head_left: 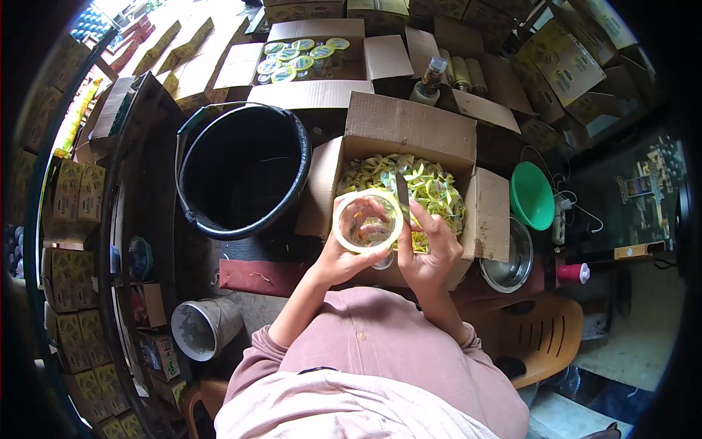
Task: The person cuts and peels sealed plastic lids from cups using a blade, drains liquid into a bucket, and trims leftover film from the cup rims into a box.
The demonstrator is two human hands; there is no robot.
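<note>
My left hand [342, 257] is wrapped round a clear plastic cup [368, 222] with a pale yellow rim, its round opening facing the camera. Just right of the cup, my right hand [430, 252] grips a knife [402, 192], whose dark blade points up and away beside the rim. Both hands are above the near side of an open cardboard box [409, 124]. Inside that box lies a heap of yellow and green strips [439, 192]. Part of another clear cup [383, 260] shows below the held one.
A large black bucket [245, 172] stands left of the box. Behind are a carton [314, 28] of lidded cups and a bottle [430, 79]. To the right are a green bowl [531, 196], a metal bowl [510, 256] and a thread spool [572, 274]. A grey bucket [206, 329] stands lower left.
</note>
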